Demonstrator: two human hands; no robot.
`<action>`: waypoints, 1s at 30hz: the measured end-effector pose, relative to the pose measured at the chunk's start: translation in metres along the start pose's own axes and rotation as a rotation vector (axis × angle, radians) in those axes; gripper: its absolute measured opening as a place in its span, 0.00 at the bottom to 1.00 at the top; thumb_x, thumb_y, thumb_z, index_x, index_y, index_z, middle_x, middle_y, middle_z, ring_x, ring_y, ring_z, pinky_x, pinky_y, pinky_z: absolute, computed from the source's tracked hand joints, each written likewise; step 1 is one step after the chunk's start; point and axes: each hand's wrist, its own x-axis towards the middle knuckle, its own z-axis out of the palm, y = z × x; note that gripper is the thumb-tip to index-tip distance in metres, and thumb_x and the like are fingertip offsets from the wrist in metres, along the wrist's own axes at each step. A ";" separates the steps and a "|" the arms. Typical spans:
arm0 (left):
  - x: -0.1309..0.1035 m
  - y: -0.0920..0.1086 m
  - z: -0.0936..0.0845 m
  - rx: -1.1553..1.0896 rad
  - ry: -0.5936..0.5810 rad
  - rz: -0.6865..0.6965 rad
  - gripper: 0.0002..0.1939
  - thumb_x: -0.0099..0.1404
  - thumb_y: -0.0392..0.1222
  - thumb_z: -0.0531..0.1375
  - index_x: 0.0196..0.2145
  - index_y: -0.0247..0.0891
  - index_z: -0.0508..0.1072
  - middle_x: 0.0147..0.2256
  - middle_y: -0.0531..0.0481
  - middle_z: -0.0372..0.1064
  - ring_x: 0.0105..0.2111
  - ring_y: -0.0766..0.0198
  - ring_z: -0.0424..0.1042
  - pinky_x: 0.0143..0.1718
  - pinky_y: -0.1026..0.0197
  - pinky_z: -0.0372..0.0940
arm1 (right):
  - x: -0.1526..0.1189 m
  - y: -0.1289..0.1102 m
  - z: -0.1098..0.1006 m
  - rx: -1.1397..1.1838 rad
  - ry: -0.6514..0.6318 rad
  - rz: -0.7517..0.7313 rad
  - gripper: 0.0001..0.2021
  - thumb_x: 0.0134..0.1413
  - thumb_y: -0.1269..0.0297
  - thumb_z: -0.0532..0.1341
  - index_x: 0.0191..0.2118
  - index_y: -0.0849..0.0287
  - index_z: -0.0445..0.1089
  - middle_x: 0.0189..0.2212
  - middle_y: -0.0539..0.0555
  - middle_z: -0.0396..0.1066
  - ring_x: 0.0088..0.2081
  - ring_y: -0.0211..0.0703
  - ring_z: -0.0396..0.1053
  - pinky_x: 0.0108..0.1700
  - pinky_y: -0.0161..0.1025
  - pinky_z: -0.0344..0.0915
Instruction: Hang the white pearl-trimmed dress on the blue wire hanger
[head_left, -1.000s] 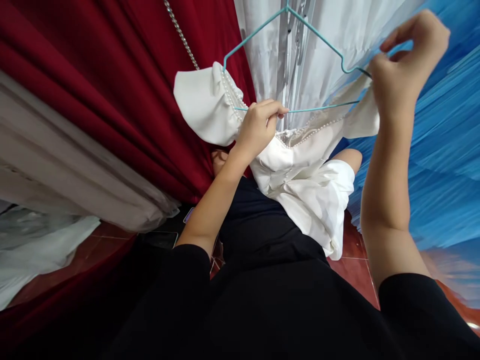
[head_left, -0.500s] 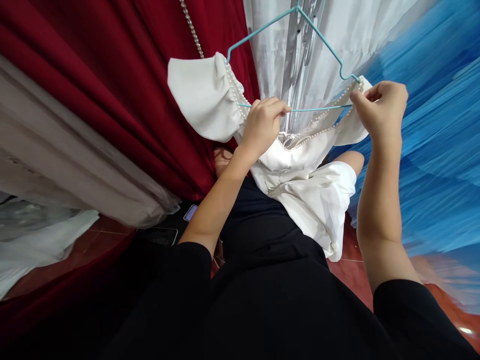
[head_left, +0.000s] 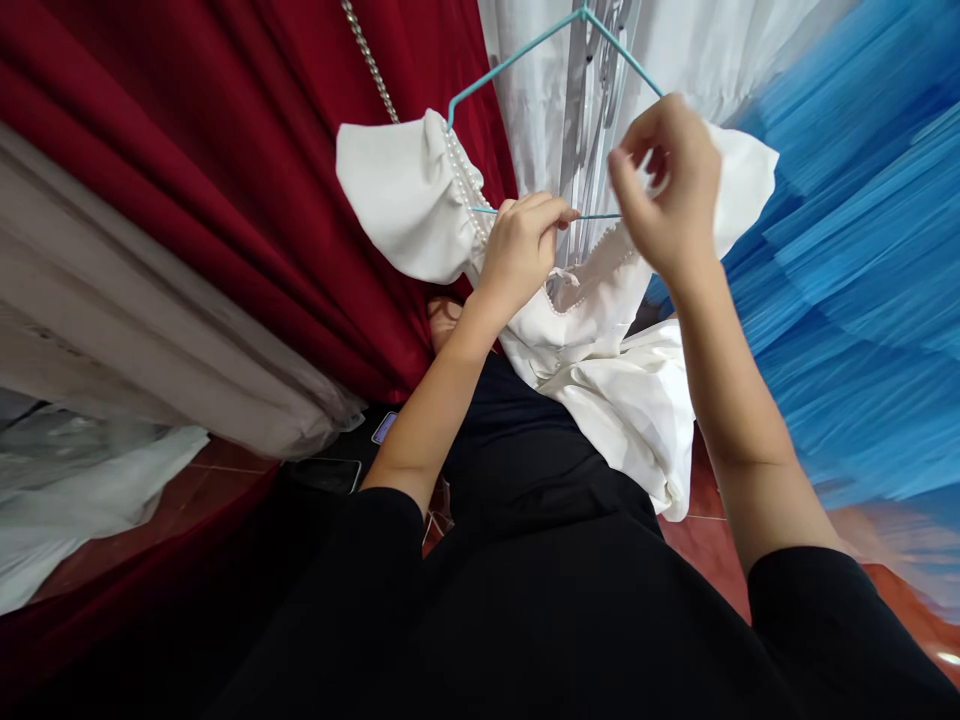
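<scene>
A white dress [head_left: 592,320] with pearl-beaded edges and wide puffed sleeves hangs on a thin turquoise clothes hanger [head_left: 517,62]. My left hand [head_left: 525,245] is closed around the hanger's bottom bar, near the middle. In front of the hanger's right side is my right hand [head_left: 671,185], slightly blurred, its fingers curled and the thumb apart; nothing shows between them. It hides the hanger's right shoulder and part of the neckline. The right sleeve [head_left: 742,185] spreads out behind that hand. Below, the skirt lies bunched over my lap.
Dark red fabric [head_left: 337,230] hangs at the left, beside a pale gown [head_left: 150,300]. Blue tulle [head_left: 862,280] fills the right side. A metal rail [head_left: 592,110] stands behind the hanger against white fabric. Two phones, one dark [head_left: 326,474], lie low at left.
My right hand has left the right sleeve's beaded edge and moved left and up, in front of the hanger. The right sleeve now spreads outward. My left hand stays on the bar.
</scene>
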 end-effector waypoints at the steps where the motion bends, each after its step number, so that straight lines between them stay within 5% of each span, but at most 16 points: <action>1: 0.000 0.000 0.000 -0.024 -0.004 -0.017 0.10 0.73 0.36 0.54 0.37 0.44 0.74 0.38 0.47 0.72 0.45 0.49 0.73 0.52 0.46 0.65 | -0.007 -0.004 0.007 0.010 -0.052 -0.019 0.01 0.64 0.66 0.56 0.41 0.53 0.62 0.41 0.51 0.69 0.43 0.44 0.66 0.47 0.41 0.64; 5: 0.001 0.003 -0.002 -0.100 0.089 -0.042 0.07 0.75 0.41 0.56 0.39 0.44 0.73 0.45 0.47 0.71 0.53 0.50 0.69 0.58 0.47 0.63 | -0.034 0.000 0.039 0.028 -0.134 0.067 0.13 0.69 0.58 0.49 0.55 0.45 0.62 0.47 0.49 0.70 0.48 0.47 0.67 0.54 0.50 0.59; 8: 0.003 -0.003 -0.010 -0.002 0.400 0.036 0.05 0.73 0.37 0.59 0.43 0.46 0.72 0.56 0.50 0.63 0.63 0.52 0.57 0.67 0.47 0.52 | -0.045 0.011 0.051 0.027 -0.114 0.173 0.15 0.67 0.52 0.48 0.55 0.38 0.63 0.42 0.47 0.71 0.47 0.50 0.65 0.56 0.54 0.55; 11: 0.009 -0.023 -0.025 0.227 0.639 0.117 0.15 0.69 0.31 0.62 0.50 0.47 0.68 0.58 0.51 0.59 0.64 0.57 0.53 0.70 0.51 0.48 | -0.048 0.015 0.048 0.040 -0.117 0.163 0.16 0.68 0.48 0.47 0.48 0.40 0.68 0.37 0.49 0.71 0.44 0.50 0.63 0.57 0.56 0.53; 14: 0.023 -0.055 -0.043 0.310 0.573 0.055 0.15 0.72 0.30 0.60 0.49 0.45 0.60 0.45 0.56 0.68 0.48 0.73 0.71 0.53 0.68 0.68 | -0.047 0.014 0.040 -0.022 -0.128 0.127 0.14 0.69 0.49 0.49 0.42 0.47 0.68 0.34 0.51 0.69 0.42 0.50 0.63 0.56 0.53 0.54; 16: 0.032 -0.078 -0.058 0.332 0.575 0.034 0.11 0.75 0.31 0.57 0.42 0.43 0.57 0.37 0.62 0.68 0.36 0.81 0.73 0.39 0.75 0.69 | -0.045 0.014 0.037 -0.066 -0.117 0.105 0.10 0.69 0.53 0.52 0.40 0.49 0.66 0.32 0.51 0.68 0.41 0.49 0.64 0.55 0.51 0.56; 20: 0.026 -0.122 -0.099 0.270 0.708 0.024 0.13 0.81 0.33 0.49 0.34 0.40 0.55 0.34 0.58 0.66 0.35 0.78 0.74 0.39 0.68 0.68 | -0.041 0.018 0.038 -0.073 -0.089 0.053 0.08 0.69 0.57 0.56 0.38 0.52 0.65 0.32 0.50 0.69 0.40 0.47 0.64 0.52 0.48 0.57; 22: 0.008 -0.136 -0.112 0.193 0.712 -0.030 0.10 0.77 0.30 0.54 0.35 0.36 0.61 0.33 0.55 0.65 0.34 0.73 0.72 0.37 0.64 0.68 | -0.039 0.020 0.040 -0.065 -0.083 0.039 0.09 0.70 0.54 0.56 0.38 0.52 0.65 0.32 0.50 0.69 0.40 0.47 0.64 0.51 0.48 0.57; 26: -0.038 -0.127 -0.090 0.144 0.531 -0.114 0.08 0.62 0.26 0.67 0.33 0.32 0.71 0.29 0.57 0.68 0.28 0.72 0.68 0.27 0.66 0.64 | -0.039 0.021 0.045 -0.022 -0.061 0.038 0.13 0.71 0.50 0.54 0.39 0.52 0.66 0.33 0.49 0.70 0.39 0.46 0.63 0.50 0.48 0.58; 28: -0.054 -0.099 -0.060 0.117 0.378 -0.086 0.08 0.59 0.29 0.68 0.33 0.35 0.73 0.28 0.58 0.70 0.27 0.71 0.69 0.26 0.66 0.65 | -0.040 0.019 0.048 0.003 -0.056 0.052 0.14 0.70 0.48 0.54 0.38 0.51 0.65 0.33 0.48 0.70 0.38 0.45 0.63 0.50 0.48 0.58; 30: -0.058 -0.064 -0.032 0.098 0.220 -0.001 0.07 0.63 0.29 0.62 0.37 0.38 0.75 0.36 0.53 0.73 0.37 0.61 0.73 0.40 0.58 0.70 | -0.040 0.017 0.051 0.023 -0.062 0.080 0.14 0.70 0.47 0.53 0.38 0.49 0.66 0.34 0.48 0.70 0.39 0.45 0.62 0.52 0.49 0.58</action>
